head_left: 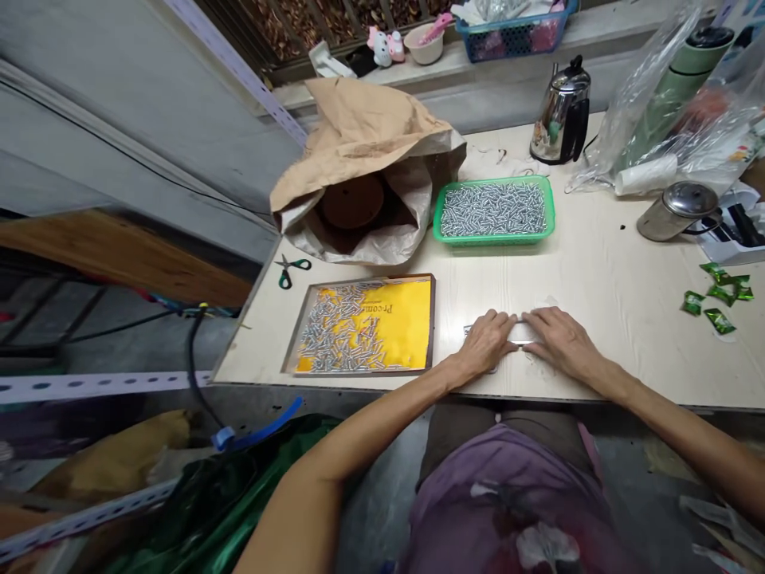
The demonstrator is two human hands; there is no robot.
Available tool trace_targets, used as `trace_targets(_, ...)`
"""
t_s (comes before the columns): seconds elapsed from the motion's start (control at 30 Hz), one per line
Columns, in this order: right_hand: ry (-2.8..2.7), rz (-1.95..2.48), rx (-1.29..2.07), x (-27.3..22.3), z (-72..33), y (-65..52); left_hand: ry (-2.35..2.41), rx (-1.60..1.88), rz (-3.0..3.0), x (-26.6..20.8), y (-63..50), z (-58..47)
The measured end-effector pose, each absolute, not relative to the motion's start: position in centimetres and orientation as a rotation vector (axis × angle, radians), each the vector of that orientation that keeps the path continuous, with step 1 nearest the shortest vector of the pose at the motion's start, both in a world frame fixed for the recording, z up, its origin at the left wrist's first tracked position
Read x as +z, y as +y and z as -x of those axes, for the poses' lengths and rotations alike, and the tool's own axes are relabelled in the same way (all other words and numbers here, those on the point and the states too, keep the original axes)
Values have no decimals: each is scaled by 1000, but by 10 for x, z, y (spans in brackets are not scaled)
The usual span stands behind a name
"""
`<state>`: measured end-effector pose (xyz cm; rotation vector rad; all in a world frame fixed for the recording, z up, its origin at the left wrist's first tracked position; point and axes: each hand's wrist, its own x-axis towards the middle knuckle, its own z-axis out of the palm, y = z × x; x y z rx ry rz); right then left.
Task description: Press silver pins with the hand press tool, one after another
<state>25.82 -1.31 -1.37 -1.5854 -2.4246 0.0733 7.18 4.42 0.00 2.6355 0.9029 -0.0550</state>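
On the table near its front edge, my left hand [487,343] and my right hand [560,341] close on a flat silver metal piece [522,332] from both sides. Its ends are hidden under my fingers, so its exact kind does not show. To the left lies a shallow tray with a yellow bottom [412,319], and small silver metal pins [340,331] are scattered over its left part. Behind my hands stands a green plastic basket [496,239] full of similar small metal pins [493,209].
A large brown paper sack [370,127] lies open behind the tray. Green-handled scissors [291,269] rest at the left edge. Toward the right are a steel kettle [560,115], a lidded metal cup [678,211], green wrapped sweets [720,291] and a bottle in clear plastic [675,100].
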Motion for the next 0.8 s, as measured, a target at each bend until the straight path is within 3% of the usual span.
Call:
trace_targets(0.2, -2435, 1521, 97, -17, -257, -18, 1216, 294, -2457, 19, 51, -38)
trace_targets(0.47, -2333, 1499, 163, -27, -233, -30, 1520, -132, -2037, 20, 24, -13)
trace_targets(0.8, -2198, 1459, 73, -34, -223, -28, 1481, -333, -1801, 20, 39, -30)
